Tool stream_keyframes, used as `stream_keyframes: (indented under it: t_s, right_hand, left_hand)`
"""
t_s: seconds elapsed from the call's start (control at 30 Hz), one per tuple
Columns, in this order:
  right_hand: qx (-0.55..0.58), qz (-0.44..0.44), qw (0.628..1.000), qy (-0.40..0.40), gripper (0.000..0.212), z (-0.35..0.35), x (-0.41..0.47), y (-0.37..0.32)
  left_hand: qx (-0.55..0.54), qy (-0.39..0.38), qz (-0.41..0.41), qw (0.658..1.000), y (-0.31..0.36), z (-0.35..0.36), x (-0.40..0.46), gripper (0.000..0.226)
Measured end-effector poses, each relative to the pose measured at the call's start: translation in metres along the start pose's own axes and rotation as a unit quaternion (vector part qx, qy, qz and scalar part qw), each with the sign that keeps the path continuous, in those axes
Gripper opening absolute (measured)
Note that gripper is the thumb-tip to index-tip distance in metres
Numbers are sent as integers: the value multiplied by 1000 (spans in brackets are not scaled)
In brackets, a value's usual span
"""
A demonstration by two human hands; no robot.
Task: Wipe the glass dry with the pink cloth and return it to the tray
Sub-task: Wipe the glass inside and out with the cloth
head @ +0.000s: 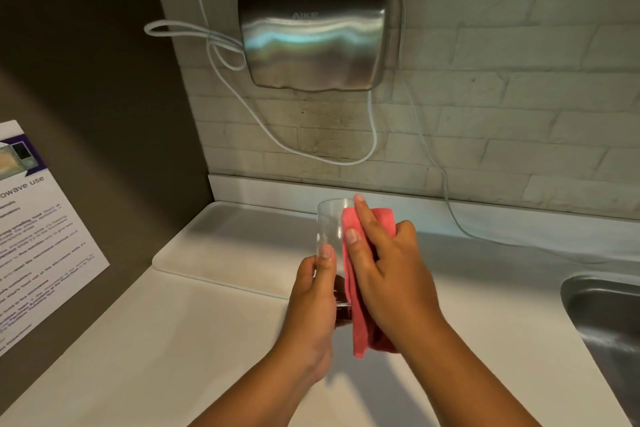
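The clear drinking glass (330,236) is held in the air above the white surface (156,340), its open mouth tilted away from the person, over the near edge of the white tray (221,243). The left hand (311,295) grips the lower part of the glass, thumb laid along its side. The right hand (384,274) presses the pink cloth (360,288) flat against the right side of the glass, fingers (363,215) extended upward; the cloth hangs down below the palm. The tray lies on the surface against the back wall, nothing resting in its visible part. A steel sink (609,315) sits to the right. A metal hand dryer (313,38) is fixed to the brick wall, white cable (242,107) looping beneath it. A printed notice (38,232) hangs left.
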State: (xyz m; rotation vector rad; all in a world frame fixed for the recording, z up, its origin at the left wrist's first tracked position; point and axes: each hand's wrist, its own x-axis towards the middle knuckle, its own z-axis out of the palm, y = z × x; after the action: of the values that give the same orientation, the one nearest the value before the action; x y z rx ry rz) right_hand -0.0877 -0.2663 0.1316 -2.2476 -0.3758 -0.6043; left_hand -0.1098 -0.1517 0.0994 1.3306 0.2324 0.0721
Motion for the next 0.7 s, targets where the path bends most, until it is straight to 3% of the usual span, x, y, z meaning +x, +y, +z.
stream_keyframes:
  t_s: [0.3,0.7]
  right_hand:
    - [-27,-61,998,15,51,8,21,-10]
    - [58,8,998,4,46,14,28,12]
  left_hand:
    - [-24,-19,-5,1000,10,-1,4,66]
    - [-34,24,-25,999,9,-7,7,73]
